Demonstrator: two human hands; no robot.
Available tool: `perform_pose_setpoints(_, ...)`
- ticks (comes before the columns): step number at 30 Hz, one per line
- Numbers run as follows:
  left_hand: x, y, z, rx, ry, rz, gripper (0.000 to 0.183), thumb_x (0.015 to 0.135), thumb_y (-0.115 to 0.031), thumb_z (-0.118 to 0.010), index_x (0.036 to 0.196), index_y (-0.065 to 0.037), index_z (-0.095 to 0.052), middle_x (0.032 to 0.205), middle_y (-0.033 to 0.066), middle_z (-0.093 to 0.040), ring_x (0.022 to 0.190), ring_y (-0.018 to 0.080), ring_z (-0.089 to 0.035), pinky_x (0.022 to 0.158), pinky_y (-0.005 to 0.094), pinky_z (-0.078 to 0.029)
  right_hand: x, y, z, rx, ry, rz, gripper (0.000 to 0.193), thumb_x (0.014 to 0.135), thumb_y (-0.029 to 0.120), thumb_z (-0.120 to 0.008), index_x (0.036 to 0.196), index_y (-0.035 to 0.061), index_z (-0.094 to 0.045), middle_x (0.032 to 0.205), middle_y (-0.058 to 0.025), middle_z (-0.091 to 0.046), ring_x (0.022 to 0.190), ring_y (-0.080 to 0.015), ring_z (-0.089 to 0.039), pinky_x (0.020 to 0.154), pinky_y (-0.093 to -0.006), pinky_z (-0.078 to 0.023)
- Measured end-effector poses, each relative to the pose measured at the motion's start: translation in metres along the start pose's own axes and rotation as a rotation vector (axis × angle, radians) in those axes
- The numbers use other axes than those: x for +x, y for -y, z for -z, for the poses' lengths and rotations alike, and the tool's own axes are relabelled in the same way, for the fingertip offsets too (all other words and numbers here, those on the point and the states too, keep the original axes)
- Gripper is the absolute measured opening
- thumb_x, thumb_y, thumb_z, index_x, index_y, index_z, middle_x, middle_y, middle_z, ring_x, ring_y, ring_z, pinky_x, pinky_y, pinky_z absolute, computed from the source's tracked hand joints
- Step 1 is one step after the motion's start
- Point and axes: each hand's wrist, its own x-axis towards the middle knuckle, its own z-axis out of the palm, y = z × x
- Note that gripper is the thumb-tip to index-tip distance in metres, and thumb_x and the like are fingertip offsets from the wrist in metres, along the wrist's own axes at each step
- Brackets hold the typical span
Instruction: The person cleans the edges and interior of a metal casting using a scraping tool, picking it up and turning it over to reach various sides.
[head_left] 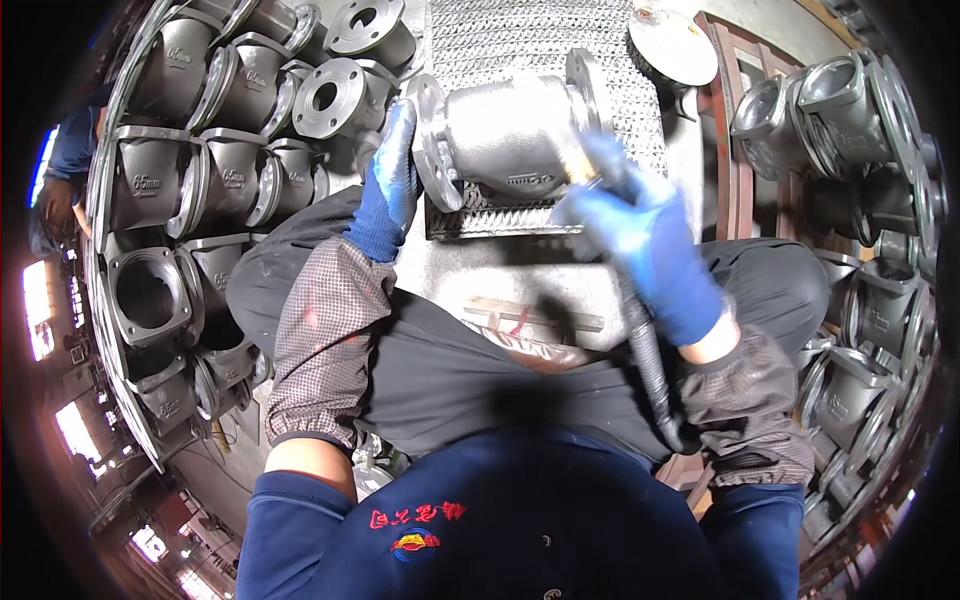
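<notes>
Left hand (pixel 393 165) grips the flange of a grey valve body (pixel 510 135), likely steadying it on the mesh worktop (pixel 520 40). Right hand (pixel 640 235), blue-gloved, is clenched on a hose-fed tool (pixel 590 175) pressed against the casting's right side, blurred. Matching castings (pixel 200 150) are stacked left and right, raised size marks on their sides. Red emblem on the dark blue jacket (pixel 480 530) below.
</notes>
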Motion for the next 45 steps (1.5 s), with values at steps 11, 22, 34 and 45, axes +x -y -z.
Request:
perform_pose_setpoints(11,0.001,0.015,0.001,0.116,-0.058,-0.072,0.058,0.094,-0.047,-0.037,0.133,-0.005,-0.036,0.126,0.0117,-0.048,0.111,0.0231,-0.051,0.093,0.0368,-0.044,0.086,-0.079,0.049,0.096,-0.322,0.050,0.037,0.085,0.012,-0.055,0.120,0.0016,-0.052,0.078,-0.0024,-0.061,0.060,-0.0062,-0.052,0.051,-0.0203,-0.042)
perform_pose_setpoints(22,-0.011,-0.046,-0.053,-0.005,-0.072,0.013,0.034,0.090,-0.030,-0.050,0.113,-0.006,-0.056,0.111,0.0077,-0.058,0.100,0.0199,-0.056,0.090,0.0331,-0.044,0.092,-0.038,0.037,0.132,-0.350,-0.020,0.026,0.079,0.014,-0.055,0.099,-0.0012,-0.063,0.065,-0.0041,-0.057,0.051,-0.0109,-0.050,0.049,-0.0260,-0.042)
perform_pose_setpoints(34,0.024,-0.026,-0.002,0.417,-0.028,-0.133,0.037,0.094,-0.016,-0.041,0.123,0.006,-0.046,0.121,0.0131,-0.053,0.112,0.0201,-0.050,0.099,0.0305,-0.037,0.054,-0.009,0.042,0.190,-0.367,0.189,0.044,0.083,0.016,-0.061,0.117,-0.0079,-0.049,0.081,-0.0106,-0.062,0.062,-0.0082,-0.056,0.049,-0.0178,-0.045)
perform_pose_setpoints(45,0.024,-0.020,-0.002,0.369,0.007,-0.191,0.042,0.089,-0.030,-0.051,0.120,-0.001,-0.050,0.112,0.0125,-0.056,0.105,0.0219,-0.053,0.093,0.0336,-0.041,-0.039,-0.027,-0.012,0.431,-0.221,-0.064,0.041,0.087,0.012,-0.049,0.124,-0.0051,-0.046,0.085,-0.0097,-0.066,0.049,-0.0056,-0.048,0.042,-0.0180,-0.038)
